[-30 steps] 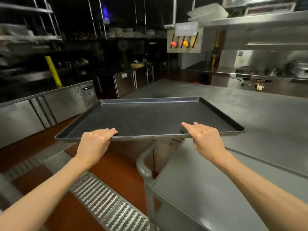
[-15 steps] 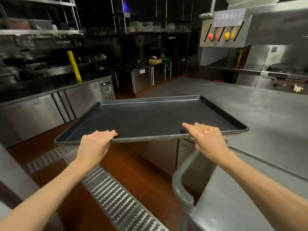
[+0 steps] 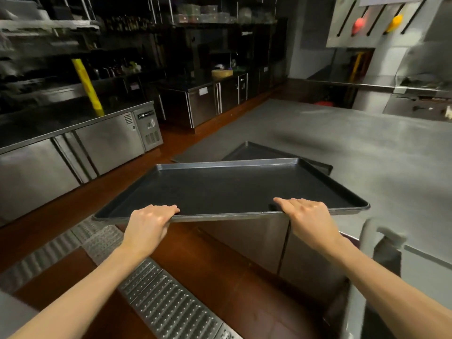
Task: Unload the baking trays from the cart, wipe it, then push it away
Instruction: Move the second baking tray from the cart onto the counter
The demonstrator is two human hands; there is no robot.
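Observation:
I hold a dark rectangular baking tray [image 3: 227,189] level in front of me, partly over the corner of the steel counter [image 3: 367,152]. My left hand [image 3: 149,223] grips its near rim on the left, and my right hand [image 3: 308,218] grips the near rim on the right, thumbs on top. Another dark tray [image 3: 259,151] lies on the counter just behind it, mostly hidden. The cart's grey handle [image 3: 369,231] shows at the lower right, beside my right forearm.
A steel under-counter fridge unit [image 3: 80,148] runs along the left. A metal floor drain grate [image 3: 156,297] crosses the red floor below my arms. Dark shelving and more steel cabinets [image 3: 208,104] stand at the back. A yellow post [image 3: 88,86] rises at left.
The view has swung left, so the cart has slid to the lower right edge. The held tray now sits lower in view, and a second tray on the counter has appeared behind it.

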